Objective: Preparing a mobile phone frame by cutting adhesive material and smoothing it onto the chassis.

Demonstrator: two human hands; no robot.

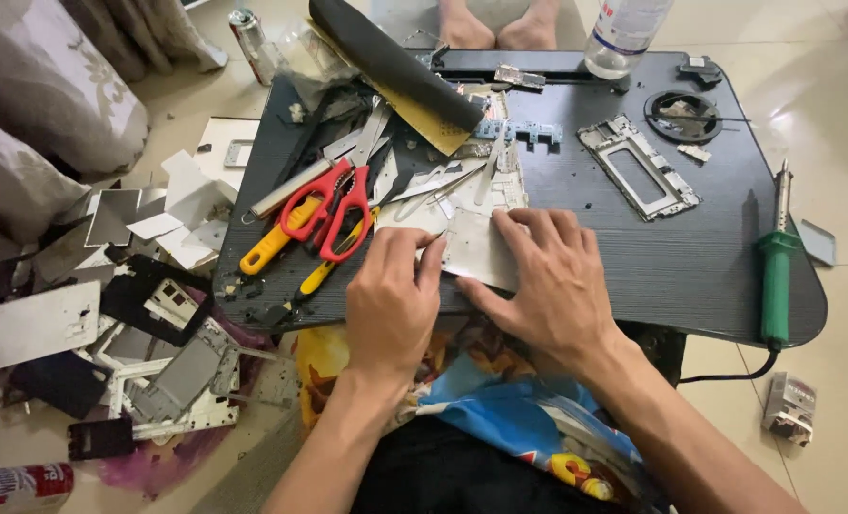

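Note:
A thin silvery metal plate (476,249) lies at the front edge of the low black table (671,257). My left hand (391,300) pinches its left edge with thumb and fingers. My right hand (548,276) rests on top of the plate, fingers spread flat, pressing it down. Red-handled scissors (334,205) and a yellow-handled tool (272,243) lie just left of my left hand. Tweezers (443,186) lie beyond the plate.
A green soldering iron (776,276) lies at the table's right edge. A metal phone frame (638,167), a black round part (683,116), a plastic bottle (624,33) and a black roll (395,67) sit further back. Broken phone parts (157,343) cover the floor at left.

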